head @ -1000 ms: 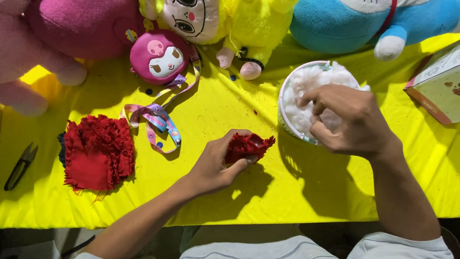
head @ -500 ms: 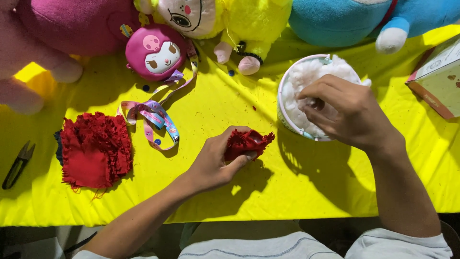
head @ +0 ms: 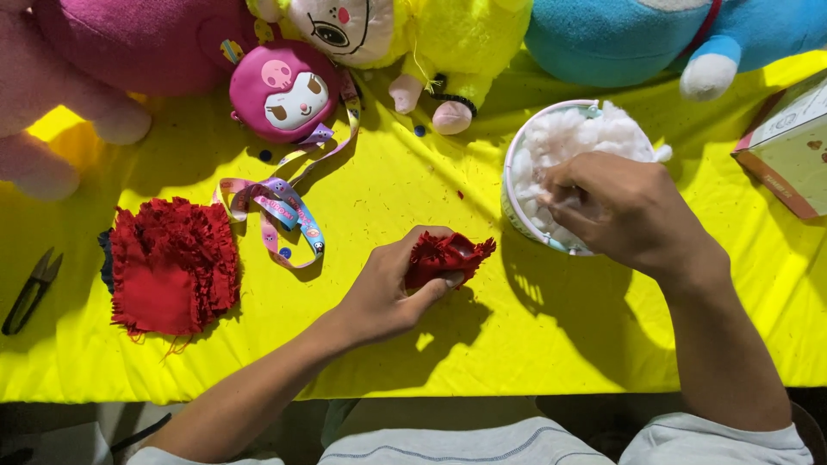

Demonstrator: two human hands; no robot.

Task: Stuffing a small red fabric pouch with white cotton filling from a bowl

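The left hand (head: 388, 288) grips a red pouch (head: 448, 257) on the yellow table (head: 534, 344). The right hand (head: 624, 207) pinches white stuffing (head: 573, 138), fingers narrow, in a bowl (head: 510, 185).

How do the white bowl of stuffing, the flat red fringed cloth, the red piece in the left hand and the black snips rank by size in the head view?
1. White bowl and flat red cloth: look alike, unranked.
2. Red piece in left hand.
3. Black snips.

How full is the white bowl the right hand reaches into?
Full: white stuffing heaps above the white bowl's rim, with the right hand digging into it.
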